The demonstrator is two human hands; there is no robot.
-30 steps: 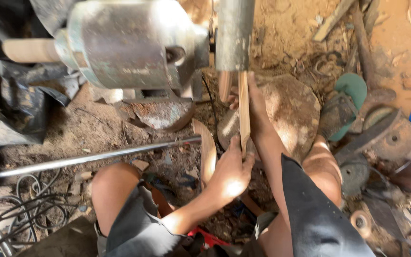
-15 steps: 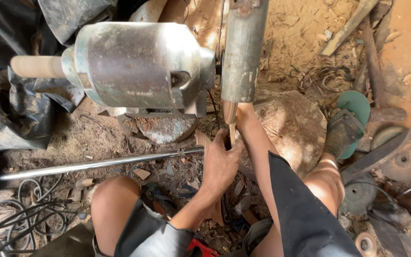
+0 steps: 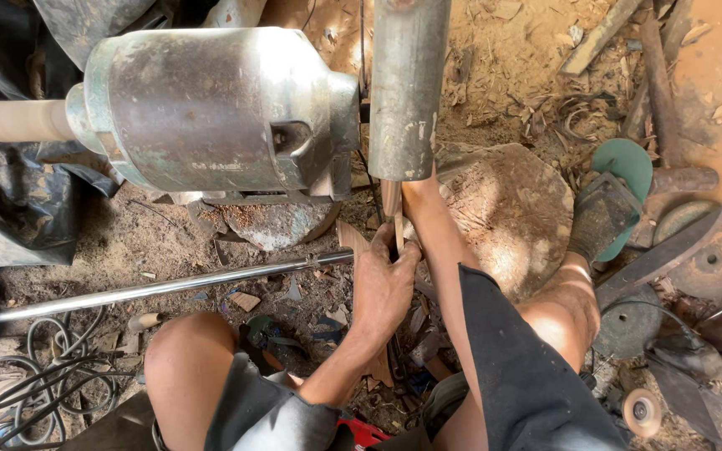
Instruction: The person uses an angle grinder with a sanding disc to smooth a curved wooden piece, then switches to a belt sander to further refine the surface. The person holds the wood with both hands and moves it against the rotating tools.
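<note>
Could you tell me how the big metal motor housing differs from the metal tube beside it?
The motor housing is wide and bulbous, lying on its side with a wooden stub at its left end; the tube is slim, straight and stands upright in the view. The housing has a slot in its side; the tube is plain. Both are dull, worn grey metal.

Motor housing (image 3: 211, 108): dull grey metal, scuffed and stained, matt, with a pale smooth wooden handle (image 3: 18, 119) at its end. Vertical tube (image 3: 407, 83): tarnished metal, blotchy, faint sheen. Thin wooden strip (image 3: 398, 219) in my left hand (image 3: 386, 284): raw, reddish, unfinished. Long rod (image 3: 169, 286) on the floor: polished steel, bright. Round stump (image 3: 511, 209): rough, dusty wood. Floor (image 3: 503, 50): dry earth, sawdust, wood chips. Shorts (image 3: 520, 367): dark cloth, matt. Sandal (image 3: 620, 167): green rubber, worn.
</note>
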